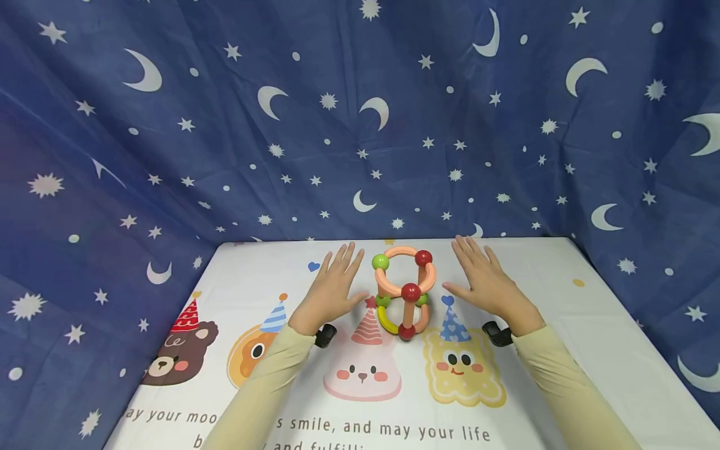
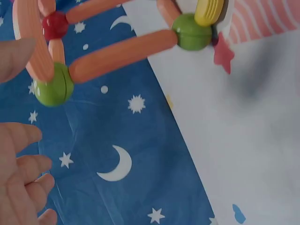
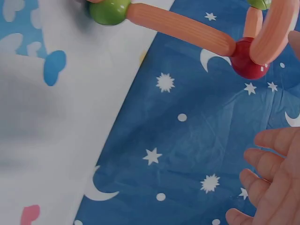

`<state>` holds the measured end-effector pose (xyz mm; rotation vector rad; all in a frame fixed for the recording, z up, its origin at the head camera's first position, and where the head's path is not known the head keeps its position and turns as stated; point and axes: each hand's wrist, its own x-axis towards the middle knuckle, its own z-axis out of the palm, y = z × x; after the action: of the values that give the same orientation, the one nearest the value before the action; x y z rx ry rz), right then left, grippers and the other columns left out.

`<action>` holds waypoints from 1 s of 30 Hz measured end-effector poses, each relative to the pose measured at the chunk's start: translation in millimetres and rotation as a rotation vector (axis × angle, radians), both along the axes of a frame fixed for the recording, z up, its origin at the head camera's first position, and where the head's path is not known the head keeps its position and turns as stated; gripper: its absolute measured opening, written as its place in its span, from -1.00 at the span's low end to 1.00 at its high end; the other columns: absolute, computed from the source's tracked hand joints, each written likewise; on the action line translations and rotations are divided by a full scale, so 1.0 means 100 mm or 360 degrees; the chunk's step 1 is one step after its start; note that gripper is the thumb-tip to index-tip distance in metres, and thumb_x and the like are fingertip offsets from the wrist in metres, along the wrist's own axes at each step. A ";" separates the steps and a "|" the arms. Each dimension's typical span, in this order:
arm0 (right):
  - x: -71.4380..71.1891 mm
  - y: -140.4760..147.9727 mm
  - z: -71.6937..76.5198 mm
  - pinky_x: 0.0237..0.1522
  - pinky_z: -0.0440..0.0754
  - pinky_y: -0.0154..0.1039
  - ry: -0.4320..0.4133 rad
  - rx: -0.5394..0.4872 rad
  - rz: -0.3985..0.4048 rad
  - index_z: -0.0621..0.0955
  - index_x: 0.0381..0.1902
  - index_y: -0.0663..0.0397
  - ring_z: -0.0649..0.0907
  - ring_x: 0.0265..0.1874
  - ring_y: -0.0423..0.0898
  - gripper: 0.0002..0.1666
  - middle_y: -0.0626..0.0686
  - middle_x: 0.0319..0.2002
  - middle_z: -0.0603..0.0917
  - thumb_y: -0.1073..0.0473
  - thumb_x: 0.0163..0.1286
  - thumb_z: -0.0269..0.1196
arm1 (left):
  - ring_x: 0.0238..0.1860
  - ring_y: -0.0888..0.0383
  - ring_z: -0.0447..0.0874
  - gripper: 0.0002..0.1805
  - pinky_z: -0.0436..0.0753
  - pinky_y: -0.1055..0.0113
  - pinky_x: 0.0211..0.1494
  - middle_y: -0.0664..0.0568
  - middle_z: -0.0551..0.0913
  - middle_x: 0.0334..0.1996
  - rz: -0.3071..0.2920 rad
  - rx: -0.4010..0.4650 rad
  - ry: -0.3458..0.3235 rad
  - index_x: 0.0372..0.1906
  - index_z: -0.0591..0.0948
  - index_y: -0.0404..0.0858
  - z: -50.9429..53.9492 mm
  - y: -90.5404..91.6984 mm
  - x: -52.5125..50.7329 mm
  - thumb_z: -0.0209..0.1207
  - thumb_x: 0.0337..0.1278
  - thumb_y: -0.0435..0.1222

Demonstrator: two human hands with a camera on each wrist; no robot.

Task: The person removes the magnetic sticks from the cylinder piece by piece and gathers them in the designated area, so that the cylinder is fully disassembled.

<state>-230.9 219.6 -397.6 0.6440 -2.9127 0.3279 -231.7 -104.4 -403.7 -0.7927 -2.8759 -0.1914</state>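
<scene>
Holds left hand (image 1: 332, 290) spread at nine o'clock of a glossy, cage-shaped toy (image 1: 411, 292) of peach and yellow rods joined by red and green balls; holds right hand (image 1: 489, 289) likewise spread, straight-fingered, at three o'clock. Has both just beside the toy, upright on a white, cartoon-printed tablecloth (image 1: 540, 265); has a blue star-and-moon cloth (image 1: 337, 56) at twelve o'clock.

This looks like a curtained-off tabletop corner dressed in a childlike way, the wider room hidden, with blue cloth (image 1: 332, 37) patterned in moons and stars hanging behind and at both sides of a white table cover (image 1: 554, 275) printed with party-hatted cartoon characters (image 1: 182, 350) and lettering (image 1: 433, 432).
</scene>
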 end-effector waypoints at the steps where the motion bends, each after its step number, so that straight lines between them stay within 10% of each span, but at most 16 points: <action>1: 0.01 0.00 -0.01 0.37 -0.15 0.31 -0.0002 0.0007 0.0004 0.00 0.45 0.28 -0.01 0.46 0.25 0.06 0.28 0.47 -0.02 -0.24 0.26 0.15 | 0.51 -0.08 -0.13 -0.10 -0.10 -0.04 0.50 -0.17 -0.04 0.49 -0.0004 -0.0014 0.0004 0.48 0.00 -0.22 0.00 0.01 0.02 0.09 0.18 0.08; 10: 0.11 0.05 -0.14 0.35 0.03 0.27 0.0205 -0.0024 0.0088 0.17 0.39 0.30 0.15 0.41 0.24 -0.04 0.30 0.41 0.17 -0.14 0.23 0.23 | 0.49 -0.06 -0.02 -0.18 0.00 0.03 0.50 -0.15 0.04 0.47 -0.0088 -0.0034 0.0197 0.45 0.10 -0.22 -0.06 0.07 0.18 0.09 0.21 0.04; 21: 0.15 0.09 -0.32 0.33 0.24 0.09 0.0614 -0.0160 0.0267 0.45 0.19 0.27 0.42 0.26 0.17 -0.29 0.22 0.21 0.50 0.11 0.08 0.36 | 0.14 0.01 0.47 -0.49 0.39 0.18 0.30 -0.09 0.55 0.09 -0.0333 0.0033 0.0821 0.11 0.55 -0.21 -0.15 0.26 0.24 0.22 0.07 -0.05; 30: 0.00 0.01 -0.39 0.14 0.44 0.13 0.0853 -0.0355 0.0398 0.55 0.06 0.24 0.56 0.08 0.14 -0.37 0.22 0.04 0.62 0.24 -0.04 0.43 | 0.03 0.07 0.50 -0.58 0.43 0.25 0.18 -0.02 0.60 -0.05 -0.0381 0.0038 0.0924 -0.03 0.62 -0.16 -0.12 0.55 0.21 0.18 0.10 0.01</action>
<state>-230.5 220.1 -436.3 0.8981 -2.2561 0.4230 -210.2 -48.9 -415.3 -0.9927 -2.2332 -0.0144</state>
